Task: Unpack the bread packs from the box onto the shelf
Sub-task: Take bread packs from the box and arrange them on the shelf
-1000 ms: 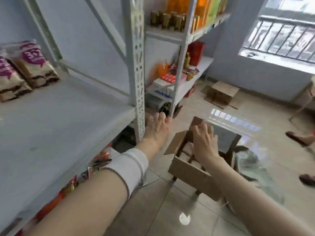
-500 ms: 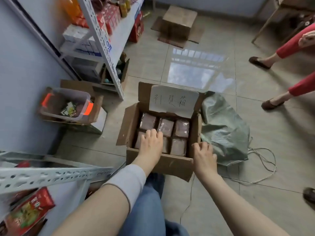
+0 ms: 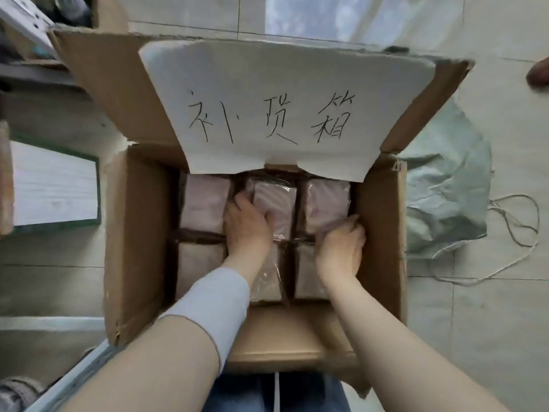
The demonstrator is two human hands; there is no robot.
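An open cardboard box (image 3: 133, 233) stands on the floor below me, with a white handwritten paper (image 3: 282, 108) on its far flap. Several clear-wrapped bread packs fill it in two rows. My left hand (image 3: 246, 227) reaches into the box. Its fingers go down the gap beside the far middle bread pack (image 3: 276, 194) and its thumb lies on top, gripping it. My right hand (image 3: 341, 245) curls its fingers round the near right edge of the far right bread pack (image 3: 326, 197). The far left pack (image 3: 205, 203) and the near left pack (image 3: 199, 269) lie untouched.
A crumpled grey-green sack (image 3: 445, 197) with a loose string (image 3: 523, 233) lies right of the box. A white board with a green edge (image 3: 53, 185) sits to the left. A shelf rail (image 3: 74, 379) crosses the bottom left. A person's foot (image 3: 537, 75) shows at the top right.
My view dropped from the shelf to straight over the box. Both hands went from the box's near rim down inside it and took hold of two far-row packs.
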